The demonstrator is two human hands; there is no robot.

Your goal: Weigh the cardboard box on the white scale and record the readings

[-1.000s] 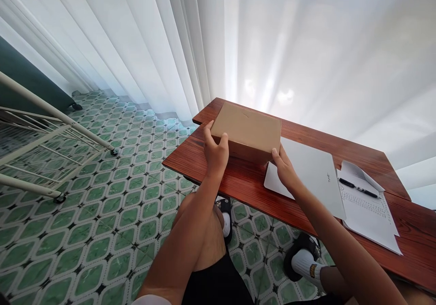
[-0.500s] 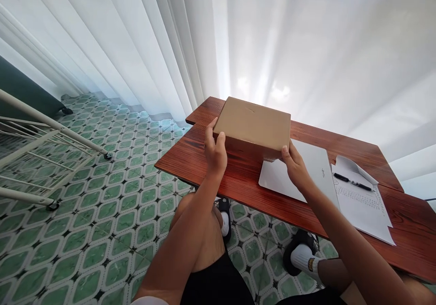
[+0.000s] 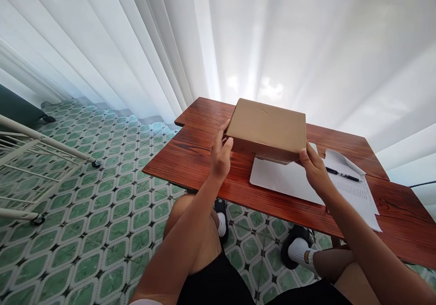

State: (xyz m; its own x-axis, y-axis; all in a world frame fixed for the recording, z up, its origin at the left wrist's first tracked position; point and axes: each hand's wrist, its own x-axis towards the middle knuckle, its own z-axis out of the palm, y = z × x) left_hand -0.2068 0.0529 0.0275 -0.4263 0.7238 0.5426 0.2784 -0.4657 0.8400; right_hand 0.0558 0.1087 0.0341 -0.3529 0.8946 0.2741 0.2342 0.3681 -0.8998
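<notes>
A closed brown cardboard box (image 3: 267, 125) is held up above the table, tilted a little, between my two hands. My left hand (image 3: 221, 155) grips its left end, thumb at the near corner and fingers along the side. On the right end, my right hand (image 3: 314, 165) is closed with the thumb on the near corner; its other fingers are mostly hidden behind the box. Below the box lies a shut silver laptop (image 3: 282, 180), partly covered by the box and my right hand.
The reddish wooden table (image 3: 170, 159) also bears written paper sheets (image 3: 357, 196) with a black pen (image 3: 344, 174) on top. A white wheeled rack (image 3: 44, 146) stands on the green tiled floor at left. White curtains (image 3: 218, 37) hang behind the table.
The box and both hands have shifted to the right over the laptop. The view has turned slightly, so the table and rack appear further left. Both hands keep their hold.
</notes>
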